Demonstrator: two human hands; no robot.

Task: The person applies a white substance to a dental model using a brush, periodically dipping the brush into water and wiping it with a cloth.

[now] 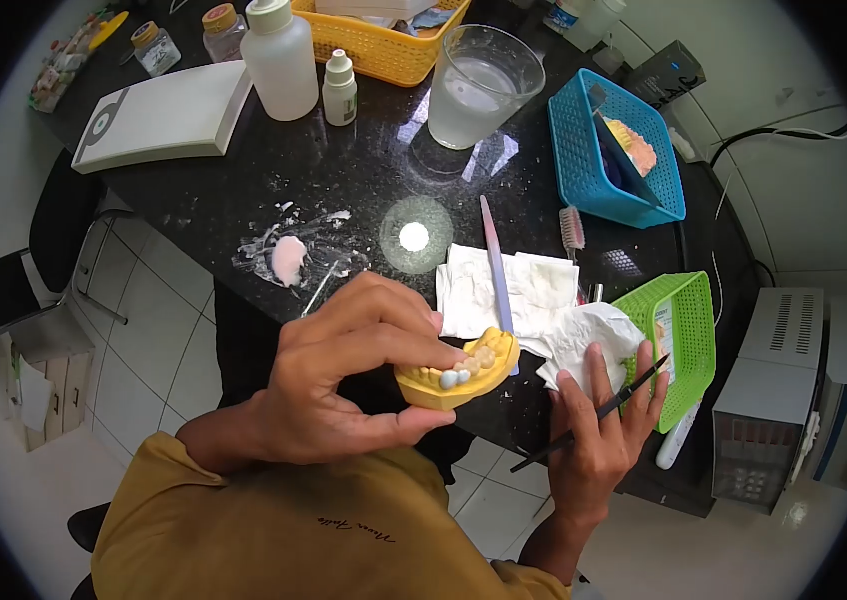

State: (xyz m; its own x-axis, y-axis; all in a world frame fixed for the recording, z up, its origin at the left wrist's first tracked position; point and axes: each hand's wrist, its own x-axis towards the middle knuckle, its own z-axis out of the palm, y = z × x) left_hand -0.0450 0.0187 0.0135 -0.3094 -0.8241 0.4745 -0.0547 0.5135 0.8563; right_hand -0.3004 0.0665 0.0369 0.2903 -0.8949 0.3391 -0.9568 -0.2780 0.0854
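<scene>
My left hand (343,375) grips a yellow plaster dental model (433,393) between thumb and fingers, above the counter's front edge. Two pale bluish-white teeth (455,378) show on the model, beside several translucent ones. A thin dark brush (633,390) lies slanted between the fingers of my right hand (598,430). Those fingertips also touch a crumpled white tissue (588,338). Just behind the model, a lavender spatula (495,262) rests on folded white tissue (458,300).
A small glass dish (416,237) with white material sits mid-counter, near a pink lump (288,260) amid white smears. Behind stand a glass beaker (483,90), a white bottle (281,65) and a dropper bottle (340,92). Blue (568,185) and green (698,340) baskets are at right.
</scene>
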